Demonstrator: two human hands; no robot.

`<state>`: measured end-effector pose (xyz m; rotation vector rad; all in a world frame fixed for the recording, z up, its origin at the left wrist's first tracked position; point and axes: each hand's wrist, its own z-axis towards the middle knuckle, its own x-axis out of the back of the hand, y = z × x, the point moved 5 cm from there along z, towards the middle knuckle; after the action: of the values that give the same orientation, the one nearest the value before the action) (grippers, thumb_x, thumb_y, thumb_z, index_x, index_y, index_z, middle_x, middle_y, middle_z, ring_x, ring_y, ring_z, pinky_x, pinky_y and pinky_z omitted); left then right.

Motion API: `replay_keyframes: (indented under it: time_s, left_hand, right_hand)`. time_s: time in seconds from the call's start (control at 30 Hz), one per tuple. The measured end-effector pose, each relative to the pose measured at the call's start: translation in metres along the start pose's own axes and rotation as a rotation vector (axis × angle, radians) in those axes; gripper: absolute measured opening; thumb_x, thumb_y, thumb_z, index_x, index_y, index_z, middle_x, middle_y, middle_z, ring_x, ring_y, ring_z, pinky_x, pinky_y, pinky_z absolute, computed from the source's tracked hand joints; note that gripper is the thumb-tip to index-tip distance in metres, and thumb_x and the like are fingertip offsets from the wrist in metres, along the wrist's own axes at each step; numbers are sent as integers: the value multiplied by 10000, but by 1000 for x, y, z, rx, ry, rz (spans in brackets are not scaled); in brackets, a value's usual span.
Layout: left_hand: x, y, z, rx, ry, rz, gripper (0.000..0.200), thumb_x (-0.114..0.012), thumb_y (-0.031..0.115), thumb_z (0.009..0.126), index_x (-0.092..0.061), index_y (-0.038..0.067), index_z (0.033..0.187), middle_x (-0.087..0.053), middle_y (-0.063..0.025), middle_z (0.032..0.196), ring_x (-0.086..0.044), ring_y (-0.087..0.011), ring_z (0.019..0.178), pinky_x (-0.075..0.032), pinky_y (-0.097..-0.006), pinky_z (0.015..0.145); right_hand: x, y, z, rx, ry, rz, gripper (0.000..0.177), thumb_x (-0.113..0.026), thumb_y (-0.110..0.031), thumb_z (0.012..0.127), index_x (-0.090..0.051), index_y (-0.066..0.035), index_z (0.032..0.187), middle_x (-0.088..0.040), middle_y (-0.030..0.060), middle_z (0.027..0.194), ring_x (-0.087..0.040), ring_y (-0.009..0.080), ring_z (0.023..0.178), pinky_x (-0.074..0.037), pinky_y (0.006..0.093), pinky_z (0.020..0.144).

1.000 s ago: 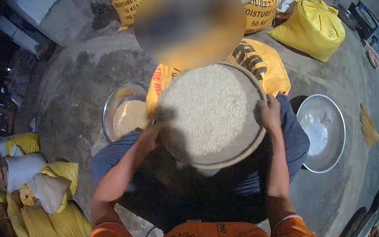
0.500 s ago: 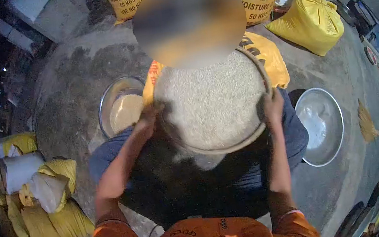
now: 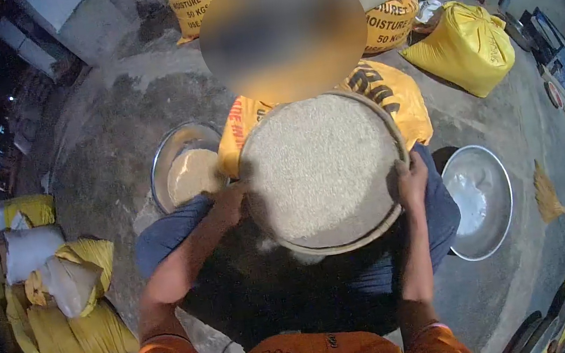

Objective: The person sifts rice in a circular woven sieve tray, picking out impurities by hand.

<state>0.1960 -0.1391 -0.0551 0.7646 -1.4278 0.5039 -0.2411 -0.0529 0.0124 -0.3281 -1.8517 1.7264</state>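
Observation:
Between my two hands is a shallow round sieve (image 3: pixel 373 225) with a raised rim, held over my lap. A wide layer of pale, rice-like grain (image 3: pixel 320 165) lies in it, and the grey bottom shows along the lower and right sides. My left hand (image 3: pixel 233 204) grips the rim at the left; its fingertips are partly hidden in shadow. At the right, my right hand (image 3: pixel 411 182) is closed on the rim, thumb on top. An orange printed sack (image 3: pixel 397 102) shows beyond the sieve.
A metal basin (image 3: pixel 157 174) holding tan grain (image 3: pixel 194 177) stands left of my knee. Another metal basin (image 3: pixel 496 221) is at the right, near a small broom (image 3: pixel 547 197). Yellow sacks (image 3: pixel 468 48) stand on the concrete floor, with more piled at left. A blurred oval covers the top middle.
The sieve has come slightly closer to my body, both hands still on its rim. Its grain has shifted, baring more of the grey bottom. The whole view has tilted a little upward.

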Motion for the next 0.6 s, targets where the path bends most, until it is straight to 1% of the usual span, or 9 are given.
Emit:
replay_keyframes:
  time_s: [0.07, 0.13, 0.17, 0.27, 0.3, 0.37, 0.47, 0.53, 0.6]
  left_hand:
    - [-26, -7, 7, 876, 80, -1694, 293, -631, 211, 840, -558, 28, 1057, -609, -90, 871, -620, -209, 794, -514, -340, 694]
    - [70, 40, 21, 785, 182, -1040, 281, -628, 206, 840, -558, 16, 1036, -598, -93, 847, -614, -214, 795, -510, -345, 692]
    - [57, 41, 17, 1015, 158, -1422, 283, -633, 220, 837, -560, 23, 1027, -585, -84, 822, -594, -211, 768, -500, -344, 677]
    - [26, 33, 2, 1292, 293, -1617, 296, -620, 226, 846, -560, 16, 1046, -586, -92, 838, -598, -225, 754, -509, -360, 647]
    - [-5, 8, 0, 1281, 294, -1607, 296, -620, 226, 846, -560, 16, 1046, -586, -92, 838, -598, -225, 754, -509, -360, 647]
    - [-65, -38, 4, 774, 131, -1070, 332, -623, 246, 841, -555, 24, 1079, -595, -111, 879, -613, -246, 811, -524, -401, 688]
    - [42, 36, 16, 848, 150, -1355, 338, -612, 280, 852, -563, 42, 1085, -590, -107, 877, -602, -255, 832, -512, -440, 712]
    - [5, 11, 1, 901, 288, -1362, 396, -645, 292, 825, -546, 46, 1120, -596, -109, 902, -596, -256, 859, -498, -461, 762]
    - [-36, 9, -9, 885, -180, -1507, 452, -669, 252, 799, -509, 20, 1152, -600, -115, 940, -598, -262, 865, -493, -466, 782]
  right_hand:
    - [-2, 41, 13, -143, -15, 38, 204, -537, -30, 825, -555, 56, 1008, -595, 227, 806, -572, 293, 774, -459, 373, 740]
    - [-14, 28, 23, 221, 102, -268, 201, -553, -49, 828, -554, 55, 1000, -593, 228, 812, -557, 270, 773, -453, 382, 735]
    - [-27, 23, 23, 261, 44, -216, 205, -570, -68, 825, -557, 54, 989, -596, 231, 819, -554, 263, 776, -450, 379, 732]
    - [-12, 28, 15, 190, -4, -205, 216, -577, -82, 821, -568, 58, 986, -589, 192, 809, -554, 245, 762, -453, 360, 735]
    - [-1, 18, 7, 190, 36, -174, 212, -571, -77, 823, -572, 59, 986, -579, 168, 792, -544, 225, 744, -454, 353, 726]
    - [8, 26, 9, 153, 59, -105, 209, -560, -78, 828, -570, 64, 981, -585, 169, 793, -554, 225, 748, -455, 355, 723]
    - [-16, 27, 18, 216, 68, -310, 210, -569, -76, 826, -573, 65, 981, -605, 169, 806, -574, 243, 752, -460, 365, 724]
    - [-18, 27, 16, 115, -12, -191, 215, -571, -65, 810, -576, 67, 980, -617, 170, 816, -582, 247, 755, -465, 362, 740]
    - [-1, 27, 9, 99, -11, -204, 215, -564, -59, 804, -576, 67, 978, -621, 173, 822, -587, 250, 764, -469, 353, 749]
